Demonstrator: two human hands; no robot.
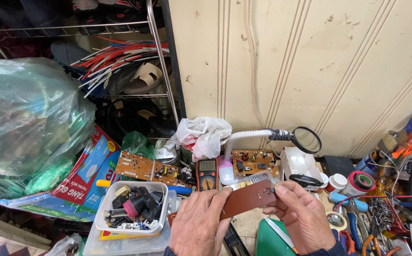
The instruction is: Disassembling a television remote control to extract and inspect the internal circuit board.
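Observation:
Both my hands hold a small brown circuit board (247, 199), its bare underside turned up, above the cluttered bench. My left hand (199, 223) grips the board's lower left end from below. My right hand (301, 214) pinches the board's right edge between thumb and fingers. A row of metal pins or a connector (258, 178) sticks out along the board's far edge.
A multimeter (207, 174), two more circuit boards (150, 169) (253, 162), a flexible-neck magnifier lamp (306, 139), a white tub of parts (132, 207), a green tray (270, 239), pliers and tape rolls (362, 182) surround my hands. A big plastic bag (26, 123) fills the left.

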